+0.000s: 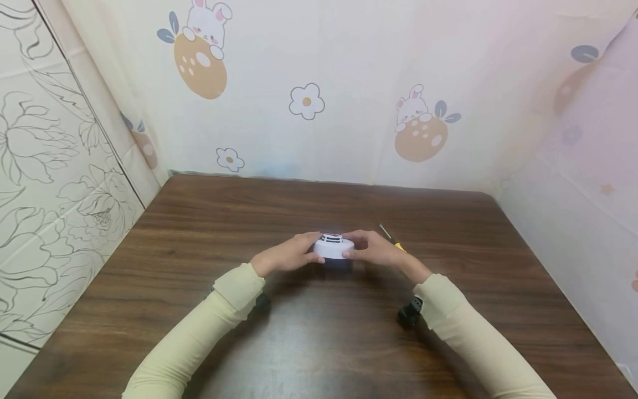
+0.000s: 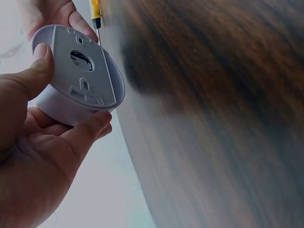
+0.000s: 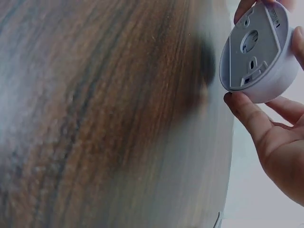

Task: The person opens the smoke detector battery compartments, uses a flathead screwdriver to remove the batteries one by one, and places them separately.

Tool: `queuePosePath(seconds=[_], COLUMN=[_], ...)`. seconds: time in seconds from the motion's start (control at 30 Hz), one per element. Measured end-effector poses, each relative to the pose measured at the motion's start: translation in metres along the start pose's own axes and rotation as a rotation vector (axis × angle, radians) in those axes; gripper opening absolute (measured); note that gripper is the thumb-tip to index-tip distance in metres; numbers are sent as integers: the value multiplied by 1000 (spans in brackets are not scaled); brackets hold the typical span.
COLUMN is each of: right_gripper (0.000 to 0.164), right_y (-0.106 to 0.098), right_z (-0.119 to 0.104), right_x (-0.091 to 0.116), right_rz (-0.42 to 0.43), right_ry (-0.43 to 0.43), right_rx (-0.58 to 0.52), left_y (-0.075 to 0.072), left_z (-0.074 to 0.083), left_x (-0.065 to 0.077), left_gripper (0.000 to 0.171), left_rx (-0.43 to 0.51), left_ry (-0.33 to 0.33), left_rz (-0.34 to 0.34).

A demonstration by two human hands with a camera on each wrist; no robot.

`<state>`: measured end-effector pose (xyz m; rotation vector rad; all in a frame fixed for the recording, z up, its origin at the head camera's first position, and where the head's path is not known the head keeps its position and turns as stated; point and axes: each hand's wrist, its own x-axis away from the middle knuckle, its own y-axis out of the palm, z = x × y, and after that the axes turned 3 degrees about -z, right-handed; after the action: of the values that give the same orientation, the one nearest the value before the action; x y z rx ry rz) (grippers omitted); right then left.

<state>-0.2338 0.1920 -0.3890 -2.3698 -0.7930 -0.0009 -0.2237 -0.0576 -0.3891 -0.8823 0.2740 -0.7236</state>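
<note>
A round white smoke detector (image 1: 333,249) is held above the table, vented dome up, between both hands. My left hand (image 1: 289,254) grips its left side, and my right hand (image 1: 376,249) grips the opposite side. From below, in the left wrist view, its flat mounting plate (image 2: 66,71) shows a round central hole and slots. The left thumb lies against the plate's edge there, with fingers round the rim. In the right wrist view, fingers and thumb of the right hand (image 3: 280,147) hold the detector's rim, the underside (image 3: 240,59) tilted into view.
A screwdriver (image 1: 398,245) with a yellow handle lies on the brown wooden table (image 1: 319,343), just beyond the right hand. Printed curtains (image 1: 349,55) hang behind the table's far edge and along both sides. A dark wrist camera (image 1: 410,313) sits under the right sleeve.
</note>
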Motion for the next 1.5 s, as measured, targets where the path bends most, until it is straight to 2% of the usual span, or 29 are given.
queuePosePath(seconds=[0.2, 0.4, 0.57, 0.7, 0.8, 0.97, 1.13, 1.3, 1.5], right_gripper=[60, 53, 52, 51, 48, 43, 43, 40, 41], right_y=[-2, -1, 1, 3, 4, 5, 4, 5, 5], right_z=[6, 7, 5, 4, 3, 3, 4, 4, 1], right_x=[3, 5, 4, 4, 4, 3, 2, 1, 1], right_rz=[11, 60, 96, 128, 149, 165, 172, 169, 147], right_ry=[-89, -86, -94, -78, -79, -83, -48, -55, -39], right_rx=[23, 8, -9, 13, 19, 17, -32, -94, -195], left_y=[-1, -3, -4, -4, -3, -2, -2, -2, -2], left_z=[-1, -3, -3, -3, -5, -8, -8, -8, -5], left_x=[3, 4, 5, 5, 5, 4, 5, 4, 4], left_gripper=[59, 55, 51, 47, 42, 30, 27, 25, 26], left_rx=[31, 69, 68, 43, 19, 45, 66, 50, 92], left_ry=[-3, 10, 3, 22, 71, 121, 107, 126, 83], left_rz=[-5, 7, 23, 45, 76, 153, 238, 322, 345])
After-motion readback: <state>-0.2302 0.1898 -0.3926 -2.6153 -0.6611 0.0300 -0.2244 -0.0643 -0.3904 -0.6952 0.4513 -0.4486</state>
